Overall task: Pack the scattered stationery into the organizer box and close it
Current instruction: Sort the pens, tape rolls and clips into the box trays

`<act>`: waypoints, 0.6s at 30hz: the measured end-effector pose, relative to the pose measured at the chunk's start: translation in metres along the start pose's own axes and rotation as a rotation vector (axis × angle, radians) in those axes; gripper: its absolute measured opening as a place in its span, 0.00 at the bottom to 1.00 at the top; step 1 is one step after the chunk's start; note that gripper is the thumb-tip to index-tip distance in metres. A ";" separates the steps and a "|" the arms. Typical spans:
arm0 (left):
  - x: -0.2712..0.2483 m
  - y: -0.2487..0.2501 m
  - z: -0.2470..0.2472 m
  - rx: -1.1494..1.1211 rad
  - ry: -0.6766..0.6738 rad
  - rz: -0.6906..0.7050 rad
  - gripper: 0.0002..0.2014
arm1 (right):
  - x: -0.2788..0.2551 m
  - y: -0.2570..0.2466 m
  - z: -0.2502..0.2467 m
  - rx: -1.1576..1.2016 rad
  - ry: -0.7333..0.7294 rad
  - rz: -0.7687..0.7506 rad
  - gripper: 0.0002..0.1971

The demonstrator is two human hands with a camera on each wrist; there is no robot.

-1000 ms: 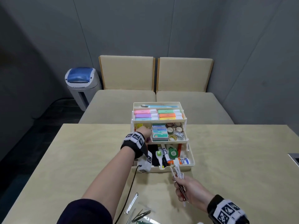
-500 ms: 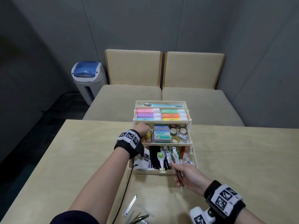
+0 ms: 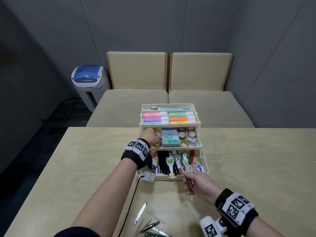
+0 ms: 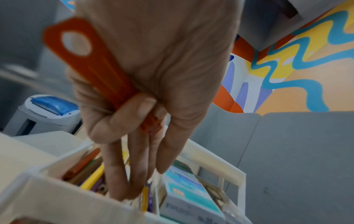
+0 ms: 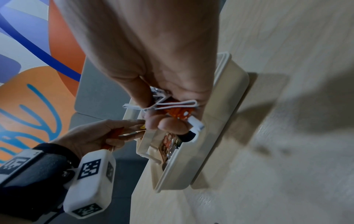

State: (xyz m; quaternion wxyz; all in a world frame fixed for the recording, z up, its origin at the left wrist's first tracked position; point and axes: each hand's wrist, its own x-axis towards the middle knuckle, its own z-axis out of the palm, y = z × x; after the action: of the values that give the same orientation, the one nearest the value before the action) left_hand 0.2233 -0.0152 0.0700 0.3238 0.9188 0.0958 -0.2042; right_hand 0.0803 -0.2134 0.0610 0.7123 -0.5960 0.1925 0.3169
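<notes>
The cream organizer box (image 3: 204,168) stands open in three stepped tiers on the table. My left hand (image 3: 151,136) reaches into the left compartment of the middle tier (image 4: 210,160). Its thumb clamps a flat orange tool (image 4: 91,63) against the palm, while its straight fingers (image 4: 122,174) touch the pencils (image 4: 91,178) there. My right hand (image 3: 189,177) pinches a bundle of thin white and orange strips (image 3: 185,165) over the front of the bottom tier (image 5: 220,113). The bundle (image 5: 178,105) sticks out past the fingertips. Highlighters fill the top tier, and staple boxes and tape rolls the middle.
Loose items lie at the table's near edge: a clear slim stick (image 3: 140,212), metal tweezers (image 3: 150,225) and a green item (image 3: 153,234). A black cable (image 3: 131,202) trails from my left wrist. Beige seats (image 3: 171,100) and a blue-lidded bin (image 3: 89,82) stand behind the table.
My right hand has carried the bundle forward from the table in front of the box to over the bottom tier. The left hand stays at the middle tier.
</notes>
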 end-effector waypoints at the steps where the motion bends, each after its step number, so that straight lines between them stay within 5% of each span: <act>1: -0.001 0.000 0.001 0.007 0.030 0.003 0.12 | -0.001 0.001 0.000 0.004 0.002 -0.002 0.05; 5: -0.002 -0.001 -0.002 -0.231 0.121 -0.010 0.11 | -0.005 0.004 0.001 0.007 -0.003 -0.012 0.06; 10: 0.001 -0.003 -0.013 -1.376 -0.151 -0.390 0.12 | -0.006 0.008 0.001 0.016 0.000 0.006 0.05; 18: 0.008 0.005 -0.008 -1.271 -0.266 -0.332 0.23 | -0.005 -0.002 0.002 0.002 -0.021 0.004 0.05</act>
State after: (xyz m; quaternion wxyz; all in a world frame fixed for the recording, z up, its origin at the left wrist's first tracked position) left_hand 0.2342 -0.0134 0.0752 0.7754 0.4896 0.2967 -0.2666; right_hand 0.0777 -0.2124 0.0669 0.7142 -0.5914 0.1866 0.3244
